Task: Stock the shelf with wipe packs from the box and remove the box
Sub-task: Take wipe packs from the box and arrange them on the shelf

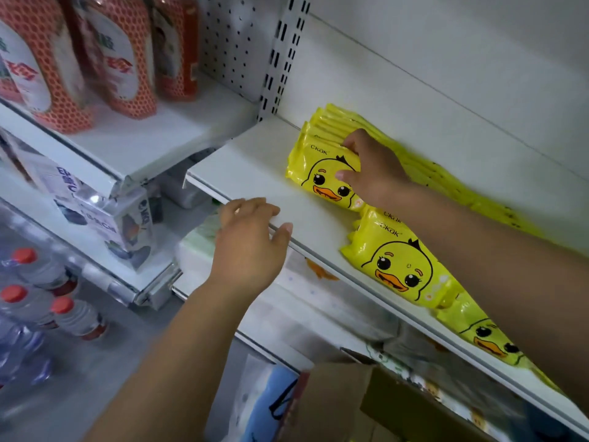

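Yellow wipe packs with a duck face stand in rows on the white shelf (255,173). My right hand (369,170) grips the front pack (322,180) of the leftmost row, fingers over its top edge and thumb on its face. A second row (398,266) stands to the right and a third (487,339) further right, partly hidden by my right forearm. My left hand (251,244) rests on the shelf's front edge with fingers loosely curled, holding nothing. The open cardboard box (338,403) sits below at the bottom of the view.
Red refill pouches (105,55) stand on the neighbouring shelf at upper left. Boxed goods (105,215) sit one shelf lower. Clear bottles with red caps (47,298) stand at lower left. Pale packs (318,298) fill the shelf under the wipes.
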A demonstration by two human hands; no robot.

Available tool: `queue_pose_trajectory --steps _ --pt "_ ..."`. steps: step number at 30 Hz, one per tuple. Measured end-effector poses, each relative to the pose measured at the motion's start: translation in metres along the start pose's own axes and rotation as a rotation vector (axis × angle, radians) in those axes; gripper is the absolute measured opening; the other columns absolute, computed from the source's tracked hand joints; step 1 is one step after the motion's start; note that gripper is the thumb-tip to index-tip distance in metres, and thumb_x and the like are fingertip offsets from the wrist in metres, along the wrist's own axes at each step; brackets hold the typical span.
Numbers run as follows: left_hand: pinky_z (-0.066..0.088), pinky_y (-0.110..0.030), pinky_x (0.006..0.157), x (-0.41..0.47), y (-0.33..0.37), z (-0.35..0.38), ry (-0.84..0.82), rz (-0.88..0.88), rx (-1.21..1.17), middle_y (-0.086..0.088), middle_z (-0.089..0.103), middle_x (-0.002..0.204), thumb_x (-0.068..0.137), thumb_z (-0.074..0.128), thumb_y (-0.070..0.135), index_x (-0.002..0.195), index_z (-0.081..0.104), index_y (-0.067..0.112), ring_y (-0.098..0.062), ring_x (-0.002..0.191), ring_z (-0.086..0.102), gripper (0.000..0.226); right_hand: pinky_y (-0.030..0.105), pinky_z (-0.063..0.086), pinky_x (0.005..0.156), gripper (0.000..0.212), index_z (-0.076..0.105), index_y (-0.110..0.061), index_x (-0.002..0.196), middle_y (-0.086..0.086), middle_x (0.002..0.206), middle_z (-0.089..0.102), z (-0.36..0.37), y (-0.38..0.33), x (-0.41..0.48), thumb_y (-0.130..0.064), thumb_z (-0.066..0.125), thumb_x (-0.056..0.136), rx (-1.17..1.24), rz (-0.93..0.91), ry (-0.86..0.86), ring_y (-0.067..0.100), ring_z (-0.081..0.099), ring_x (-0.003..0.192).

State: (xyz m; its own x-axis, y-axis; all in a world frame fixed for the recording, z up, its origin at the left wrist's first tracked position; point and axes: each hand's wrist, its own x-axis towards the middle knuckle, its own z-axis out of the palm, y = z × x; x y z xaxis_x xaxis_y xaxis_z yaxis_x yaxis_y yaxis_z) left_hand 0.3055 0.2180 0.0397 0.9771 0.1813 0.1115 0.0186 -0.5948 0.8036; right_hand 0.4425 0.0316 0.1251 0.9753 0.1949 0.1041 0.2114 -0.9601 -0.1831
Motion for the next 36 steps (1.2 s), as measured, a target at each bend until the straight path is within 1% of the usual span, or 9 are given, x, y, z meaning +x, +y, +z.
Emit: queue_pose_trajectory --steps 5,10,13,16,20,24,28,32,36 --pt "0.032 -0.037 0.111 0.002 0.008 0.005 0.026 -0.036 -0.004 0.001 0.057 0.141 0.100 0.058 0.034 0.126 0.066 0.016 -0.023 0.141 0.028 0.033 0.045 0.043 0.098 0.048 0.054 -0.016 0.122 0.005 0.130 0.049 -0.004 0.000 -0.012 -0.034 0.077 0.084 -0.013 -0.032 0.108 0.027 0.047 0.124" --pt "0.038 -0.038 0.105 -0.008 0.026 0.014 0.057 0.042 -0.078 0.000 0.064 0.132 0.100 0.059 0.030 0.121 0.069 0.015 -0.023 0.134 0.040 0.028 0.046 0.046 0.094 0.038 0.060 -0.015 0.121 0.005 0.121 0.063 -0.020 0.008 -0.062 -0.037 0.067 0.091 -0.011 -0.094 0.268 0.029 0.051 0.121" --pt "0.040 -0.032 0.100 -0.023 0.043 0.021 0.056 0.120 -0.134 0.001 0.067 0.126 0.100 0.059 0.030 0.119 0.070 0.014 -0.021 0.128 0.045 0.027 0.044 0.050 0.092 0.034 0.067 -0.014 0.119 0.005 0.115 0.070 -0.028 0.024 -0.116 -0.033 0.063 0.092 0.013 -0.154 0.389 0.028 0.057 0.115" --pt "0.034 -0.023 0.094 -0.047 0.059 0.033 0.003 0.211 -0.138 0.003 0.066 0.127 0.100 0.060 0.032 0.118 0.070 0.016 -0.018 0.127 0.046 0.026 0.040 0.047 0.097 0.036 0.066 -0.013 0.125 0.002 0.128 0.067 -0.034 0.049 -0.178 -0.031 0.061 0.094 -0.001 -0.172 0.399 0.025 0.055 0.118" --pt "0.039 -0.030 0.096 -0.089 0.072 0.053 -0.106 0.309 -0.094 0.001 0.065 0.129 0.100 0.057 0.036 0.115 0.070 0.016 -0.019 0.126 0.046 0.029 0.049 0.046 0.099 0.041 0.064 -0.015 0.130 0.000 0.140 0.060 -0.035 0.085 -0.257 -0.034 0.059 0.095 -0.035 -0.097 0.343 0.028 0.056 0.123" --pt "0.045 -0.044 0.099 -0.141 0.079 0.069 -0.209 0.311 -0.035 -0.004 0.063 0.130 0.094 0.050 0.043 0.123 0.066 0.014 -0.028 0.125 0.050 0.044 0.049 0.045 0.100 0.041 0.064 -0.012 0.130 0.003 0.140 0.060 -0.026 0.111 -0.334 -0.032 0.059 0.094 -0.032 -0.020 0.294 0.030 0.056 0.123" --pt "0.042 -0.050 0.102 -0.196 0.079 0.089 -0.304 0.129 0.144 -0.014 0.047 0.146 0.102 0.053 0.043 0.145 0.045 0.007 -0.035 0.135 0.043 0.057 0.047 0.046 0.102 0.040 0.063 -0.015 0.131 0.002 0.140 0.060 -0.001 0.129 -0.405 -0.033 0.060 0.095 -0.009 0.082 0.189 0.026 0.053 0.126" --pt "0.043 -0.051 0.098 -0.245 0.068 0.106 -0.414 -0.039 0.194 -0.021 0.045 0.144 0.100 0.055 0.044 0.148 0.034 0.002 -0.042 0.132 0.044 0.067 0.046 0.044 0.106 0.039 0.062 -0.020 0.132 -0.002 0.144 0.056 0.035 0.151 -0.459 -0.038 0.059 0.098 0.066 0.224 -0.078 0.021 0.048 0.132" --pt "0.049 -0.050 0.094 -0.272 0.055 0.107 -0.379 -0.097 0.246 -0.017 0.050 0.145 0.098 0.052 0.051 0.149 0.033 0.008 -0.041 0.126 0.053 0.070 0.035 0.045 0.097 0.038 0.063 -0.012 0.129 0.008 0.134 0.064 0.086 0.175 -0.496 -0.034 0.061 0.098 0.304 0.592 -0.293 0.028 0.057 0.124"
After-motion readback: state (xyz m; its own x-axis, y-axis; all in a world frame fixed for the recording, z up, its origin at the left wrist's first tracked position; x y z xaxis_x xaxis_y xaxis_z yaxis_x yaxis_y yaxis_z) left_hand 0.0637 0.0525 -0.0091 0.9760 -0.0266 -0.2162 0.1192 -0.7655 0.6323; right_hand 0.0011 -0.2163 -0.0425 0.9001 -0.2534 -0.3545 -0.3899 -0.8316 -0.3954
